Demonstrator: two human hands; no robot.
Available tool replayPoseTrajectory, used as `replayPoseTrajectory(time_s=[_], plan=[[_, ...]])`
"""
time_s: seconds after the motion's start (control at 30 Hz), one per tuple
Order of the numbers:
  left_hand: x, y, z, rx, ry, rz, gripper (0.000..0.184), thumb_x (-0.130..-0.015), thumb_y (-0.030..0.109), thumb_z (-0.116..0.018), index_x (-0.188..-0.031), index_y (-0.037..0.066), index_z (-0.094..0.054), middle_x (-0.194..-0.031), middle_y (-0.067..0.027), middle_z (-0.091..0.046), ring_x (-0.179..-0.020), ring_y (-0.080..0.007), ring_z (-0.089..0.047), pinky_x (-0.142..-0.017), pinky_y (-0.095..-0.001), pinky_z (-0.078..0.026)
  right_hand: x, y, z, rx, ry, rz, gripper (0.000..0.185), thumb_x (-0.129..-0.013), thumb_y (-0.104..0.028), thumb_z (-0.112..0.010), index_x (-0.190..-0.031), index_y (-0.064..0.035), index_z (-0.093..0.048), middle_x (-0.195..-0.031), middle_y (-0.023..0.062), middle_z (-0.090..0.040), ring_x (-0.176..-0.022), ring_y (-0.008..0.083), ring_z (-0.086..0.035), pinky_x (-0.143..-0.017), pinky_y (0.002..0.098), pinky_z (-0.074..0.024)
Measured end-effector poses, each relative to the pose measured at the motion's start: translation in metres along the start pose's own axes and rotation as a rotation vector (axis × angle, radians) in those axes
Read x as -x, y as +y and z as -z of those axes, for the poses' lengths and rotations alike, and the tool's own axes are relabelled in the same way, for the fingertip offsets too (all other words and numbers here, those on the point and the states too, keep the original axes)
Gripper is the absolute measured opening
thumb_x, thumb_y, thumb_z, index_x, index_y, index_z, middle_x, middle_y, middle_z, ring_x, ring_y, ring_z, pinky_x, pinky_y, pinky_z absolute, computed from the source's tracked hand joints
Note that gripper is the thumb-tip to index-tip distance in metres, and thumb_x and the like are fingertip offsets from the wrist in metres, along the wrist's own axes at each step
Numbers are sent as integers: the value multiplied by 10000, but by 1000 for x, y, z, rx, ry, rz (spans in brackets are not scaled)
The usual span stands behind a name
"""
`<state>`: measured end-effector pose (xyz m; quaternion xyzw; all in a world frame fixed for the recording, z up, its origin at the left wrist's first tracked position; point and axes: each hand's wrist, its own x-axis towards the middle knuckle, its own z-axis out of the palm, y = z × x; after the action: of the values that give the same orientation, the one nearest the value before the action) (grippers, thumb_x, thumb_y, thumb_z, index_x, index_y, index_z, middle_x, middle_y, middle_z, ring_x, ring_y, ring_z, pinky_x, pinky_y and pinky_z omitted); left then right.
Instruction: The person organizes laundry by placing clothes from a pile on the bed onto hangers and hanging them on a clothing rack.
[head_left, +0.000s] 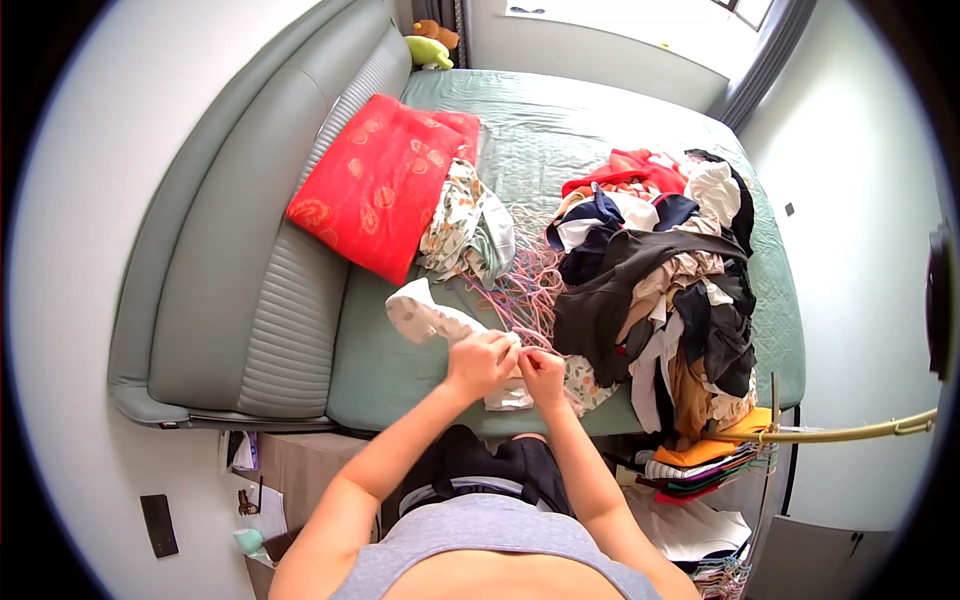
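We bent both arms forward over the near edge of the bed, the hands meeting almost knuckle to knuckle in front of the torso. Our left hand (pixel 480 364) lay palm down with its fingers curled, pinching a white printed cloth (pixel 432 318); one end of that cloth stuck out to the left above the mattress, and more pale fabric hung just below the hands. Our right hand (pixel 543 378) was just beside it, fingers curled and drawn together toward the left; we could not tell whether they pinched the cloth or a thin pinkish piece by the fingertips.

Under the hands we had a bed (pixel 385 372) with a wrinkled grey-green sheet. Beyond them spread a tangle of pink and lilac hangers (pixel 530 290), between a leaf-print bundle (pixel 455 225) on the left and a mixed heap of clothes (pixel 650 285) on the right. A folded red quilt (pixel 375 185) leaned near the grey padded headboard (pixel 215 220).

Around us stood pale walls, with a bright window (pixel 640 25) and a grey curtain (pixel 775 65) at the far end, two plush toys (pixel 430 50) in the far corner, and a brass-coloured rail (pixel 830 436) to our right.
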<state>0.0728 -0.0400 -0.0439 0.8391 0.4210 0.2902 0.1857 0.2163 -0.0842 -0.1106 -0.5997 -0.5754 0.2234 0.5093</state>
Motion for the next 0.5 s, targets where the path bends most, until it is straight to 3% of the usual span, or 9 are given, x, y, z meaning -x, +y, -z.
replayPoseTrajectory(time_s=[0.03,0.07,0.17,0.2,0.27,0.3,0.33,0.4,0.5], plan=[[-6,3,15,-49,-12,-125,211,-798,303,-586,-905,132,-649,-828,-25,-616,-754,-238,-600,-639,-341,-490,-5,-11,8,0,17,54,63,-764,-35,-650,-740,23,-640,-617,91,-606,-509,111,-557,-480,237,-427],[-13,5,26,-66,-83,-200,192,-768,304,-620,-888,159,-662,-828,9,-628,-752,-201,-579,-643,-327,-483,-7,-7,7,-102,97,101,94,-749,-160,-701,-786,-76,-683,-580,70,-588,-469,172,-554,-458,276,-414],[-34,-4,46,-283,-192,-476,127,-743,289,-628,-796,175,-642,-709,36,-586,-704,-169,-522,-649,-305,-448,-6,-11,20,31,125,178,113,-718,-160,-735,-737,-76,-662,-559,34,-559,-445,161,-496,-455,267,-405],[-40,-8,47,-325,-203,-545,102,-738,276,-629,-770,179,-634,-672,43,-570,-695,-163,-509,-653,-296,-436,-8,-32,26,59,177,74,119,-721,-127,-728,-761,-57,-639,-660,63,-582,-571,182,-543,-535,279,-435],[-44,-13,43,-103,-76,-511,85,-765,231,-627,-772,146,-630,-663,0,-584,-694,-200,-541,-641,-310,-435,-9,-40,25,-1,519,93,126,-743,-78,-691,-841,-42,-620,-805,103,-592,-742,230,-565,-651,317,-451],[-40,-14,42,-80,-81,-395,92,-786,231,-610,-794,141,-631,-716,-8,-612,-705,-217,-572,-624,-327,-449,1,-32,26,-63,503,52,163,-757,-71,-659,-907,-43,-603,-915,131,-577,-864,279,-551,-745,361,-444],[-37,-13,42,-62,-85,-279,102,-806,231,-594,-817,136,-631,-768,-16,-640,-717,-234,-602,-608,-344,-463,8,-26,23,8,444,96,163,-758,-82,-656,-907,-44,-603,-935,135,-573,-867,284,-552,-754,366,-445],[-30,-12,42,9,-52,-247,129,-830,243,-582,-865,130,-632,-797,-39,-642,-702,-261,-607,-582,-351,-473,18,-25,18,149,324,172,165,-761,-104,-650,-907,-44,-602,-973,143,-567,-875,293,-555,-771,378,-445],[-21,-9,41,89,-20,-222,150,-843,243,-577,-910,120,-633,-835,-58,-646,-702,-276,-617,-573,-352,-481,19,-36,0,181,214,117,343,-739,-166,-679,-1030,-30,-560,-984,127,-584,-943,311,-533,-850,382,-419]])
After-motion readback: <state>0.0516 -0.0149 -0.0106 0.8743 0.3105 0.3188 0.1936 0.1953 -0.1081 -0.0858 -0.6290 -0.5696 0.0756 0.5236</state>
